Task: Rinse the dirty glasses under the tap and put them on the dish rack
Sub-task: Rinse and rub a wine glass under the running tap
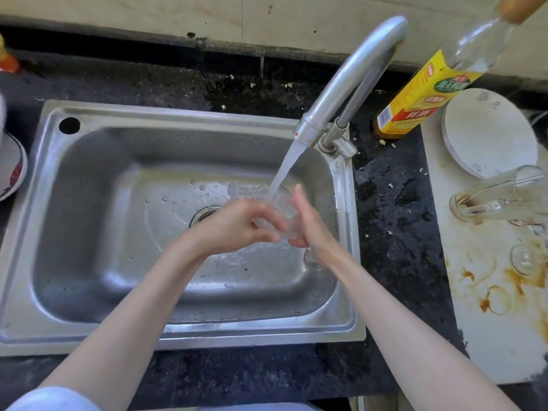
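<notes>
A clear glass is held tilted over the steel sink, under water running from the curved tap. My left hand curls its fingers round the glass from the left. My right hand holds it from the right, with a finger pointing up along its side. On the stained white board to the right, a dirty glass lies on its side and another glass stands near the edge.
A yellow-labelled bottle stands behind the tap, and a white plate sits at the back of the board. A patterned dish is at the left edge. Dark wet countertop surrounds the sink.
</notes>
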`<act>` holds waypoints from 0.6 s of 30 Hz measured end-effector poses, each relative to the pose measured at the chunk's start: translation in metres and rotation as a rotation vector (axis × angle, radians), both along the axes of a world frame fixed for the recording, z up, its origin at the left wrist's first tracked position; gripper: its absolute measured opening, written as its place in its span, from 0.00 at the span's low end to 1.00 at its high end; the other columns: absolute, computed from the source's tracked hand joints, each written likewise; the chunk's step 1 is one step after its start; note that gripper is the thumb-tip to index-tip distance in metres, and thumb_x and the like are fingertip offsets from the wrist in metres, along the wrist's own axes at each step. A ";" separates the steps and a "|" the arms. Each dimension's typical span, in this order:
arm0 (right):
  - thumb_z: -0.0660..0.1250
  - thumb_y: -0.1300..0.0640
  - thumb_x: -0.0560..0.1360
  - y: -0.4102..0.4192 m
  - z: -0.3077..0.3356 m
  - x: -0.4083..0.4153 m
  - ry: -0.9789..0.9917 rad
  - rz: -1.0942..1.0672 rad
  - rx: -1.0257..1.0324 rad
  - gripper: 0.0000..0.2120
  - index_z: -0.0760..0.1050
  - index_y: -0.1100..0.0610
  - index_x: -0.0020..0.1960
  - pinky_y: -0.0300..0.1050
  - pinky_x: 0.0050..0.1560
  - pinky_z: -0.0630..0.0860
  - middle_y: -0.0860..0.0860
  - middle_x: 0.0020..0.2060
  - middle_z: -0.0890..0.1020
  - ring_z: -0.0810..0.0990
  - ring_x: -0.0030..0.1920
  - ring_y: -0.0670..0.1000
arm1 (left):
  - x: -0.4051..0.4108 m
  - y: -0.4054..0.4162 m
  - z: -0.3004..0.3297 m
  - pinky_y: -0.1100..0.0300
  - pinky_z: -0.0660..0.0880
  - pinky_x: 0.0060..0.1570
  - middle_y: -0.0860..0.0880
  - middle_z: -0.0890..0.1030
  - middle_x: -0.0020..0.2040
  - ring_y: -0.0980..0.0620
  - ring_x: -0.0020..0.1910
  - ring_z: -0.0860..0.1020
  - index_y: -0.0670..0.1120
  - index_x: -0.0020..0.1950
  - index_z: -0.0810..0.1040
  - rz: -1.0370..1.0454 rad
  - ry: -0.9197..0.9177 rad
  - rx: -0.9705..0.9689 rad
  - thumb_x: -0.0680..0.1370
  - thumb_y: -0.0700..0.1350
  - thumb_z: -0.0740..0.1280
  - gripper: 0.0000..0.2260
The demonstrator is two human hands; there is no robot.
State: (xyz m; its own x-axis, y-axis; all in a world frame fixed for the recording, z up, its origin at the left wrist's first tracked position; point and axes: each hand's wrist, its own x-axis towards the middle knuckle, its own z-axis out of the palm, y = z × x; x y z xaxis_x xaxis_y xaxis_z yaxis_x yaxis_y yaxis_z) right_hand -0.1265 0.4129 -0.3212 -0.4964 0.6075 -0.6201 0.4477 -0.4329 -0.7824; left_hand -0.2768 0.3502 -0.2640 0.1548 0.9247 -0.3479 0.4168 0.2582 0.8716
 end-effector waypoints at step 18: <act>0.40 0.29 0.75 0.003 0.006 -0.002 0.086 0.087 -0.094 0.40 0.79 0.58 0.47 0.38 0.24 0.64 0.58 0.30 0.79 0.72 0.24 0.53 | -0.009 0.001 -0.005 0.76 0.68 0.42 0.59 0.82 0.39 0.67 0.37 0.75 0.52 0.44 0.85 -0.195 0.243 0.030 0.71 0.37 0.72 0.10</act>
